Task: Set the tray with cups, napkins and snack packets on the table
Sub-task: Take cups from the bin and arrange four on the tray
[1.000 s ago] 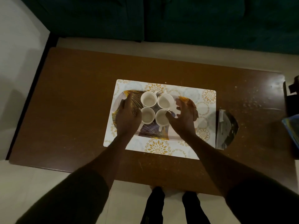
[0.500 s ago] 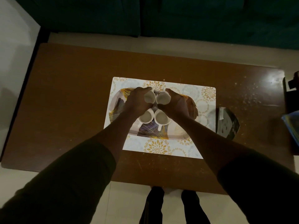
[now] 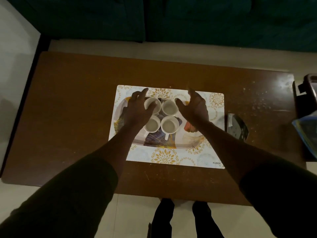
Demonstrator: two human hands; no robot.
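Observation:
A patterned tray (image 3: 159, 140) lies on a white placemat with gold flowers (image 3: 164, 158) in the middle of the brown table (image 3: 72, 103). Several white cups stand close together on the tray, among them a far right cup (image 3: 169, 108) and a near right cup (image 3: 169, 127). My left hand (image 3: 137, 109) hovers over the left cups with fingers spread, partly hiding them. My right hand (image 3: 194, 107) is just right of the cups, fingers apart and holding nothing.
A shiny dark snack packet (image 3: 237, 126) lies on the table right of the placemat. A blue packet (image 3: 307, 133) and a dark object (image 3: 308, 93) sit at the right edge. A dark green sofa (image 3: 171, 19) runs behind the table. My feet (image 3: 181, 219) show below.
Both hands were closed around the far cups half a second ago; now they have let go and spread apart, lifted a little outward. The cups stay grouped on the tray.

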